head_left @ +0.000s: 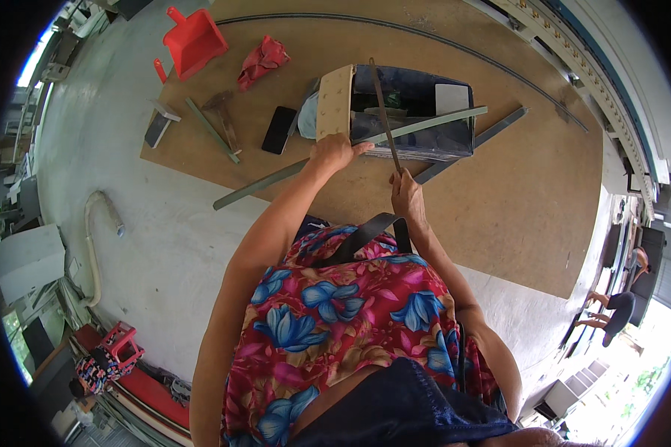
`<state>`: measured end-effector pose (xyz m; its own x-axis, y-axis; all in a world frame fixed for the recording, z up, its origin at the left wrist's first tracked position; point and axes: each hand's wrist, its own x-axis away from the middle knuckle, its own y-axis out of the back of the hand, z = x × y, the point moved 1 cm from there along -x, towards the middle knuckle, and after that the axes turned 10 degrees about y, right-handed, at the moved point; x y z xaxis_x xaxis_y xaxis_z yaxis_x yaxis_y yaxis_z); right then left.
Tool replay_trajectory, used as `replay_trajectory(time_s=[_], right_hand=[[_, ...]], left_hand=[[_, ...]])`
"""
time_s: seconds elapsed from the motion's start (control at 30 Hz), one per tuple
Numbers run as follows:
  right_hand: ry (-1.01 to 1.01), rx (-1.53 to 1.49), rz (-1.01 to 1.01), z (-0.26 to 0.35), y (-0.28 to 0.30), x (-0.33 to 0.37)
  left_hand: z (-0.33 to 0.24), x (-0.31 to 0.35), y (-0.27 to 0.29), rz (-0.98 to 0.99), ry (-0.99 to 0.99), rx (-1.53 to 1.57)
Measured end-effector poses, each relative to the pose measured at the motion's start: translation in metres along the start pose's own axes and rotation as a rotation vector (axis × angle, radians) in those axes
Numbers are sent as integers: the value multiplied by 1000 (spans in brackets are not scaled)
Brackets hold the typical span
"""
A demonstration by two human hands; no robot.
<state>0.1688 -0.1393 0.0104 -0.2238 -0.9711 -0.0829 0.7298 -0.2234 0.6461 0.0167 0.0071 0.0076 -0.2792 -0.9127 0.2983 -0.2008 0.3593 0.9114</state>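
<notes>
Presently, the long grey-green strip (432,122) lies slantwise across the top of the dark box (455,145), and its left end reaches out past the near left corner. My left hand (332,154), at the same corner, is closed over this strip; probably I press there so that it does not slide on its support. My right hand (407,197), on the near side of the box, has its fingers curled around the lower end of a thin brown bar (381,100), which crosses the strip. I judge that the hands are close together for better control at the crossing. A pale board (335,100) sits at the box's left end. Left of the box lie a phone (279,130), a hammer (224,123) and a short green strip (212,130); a dark strip (503,127) lies at its right. I cannot tell if the bar and the long strip are touching. My left fingertips are hidden, and the inside of the box is too dark to make out well.
</notes>
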Motion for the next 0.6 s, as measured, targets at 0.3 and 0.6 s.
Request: replay_trajectory(time_s=[0.3,0.6], right_hand=[[21,29,20,5,-5,-18],[10,71,38,-2,-13,-28]], left_hand=[[-3,6,-4,-111,16,-49],[-4,6,-10,-170,29,-15]])
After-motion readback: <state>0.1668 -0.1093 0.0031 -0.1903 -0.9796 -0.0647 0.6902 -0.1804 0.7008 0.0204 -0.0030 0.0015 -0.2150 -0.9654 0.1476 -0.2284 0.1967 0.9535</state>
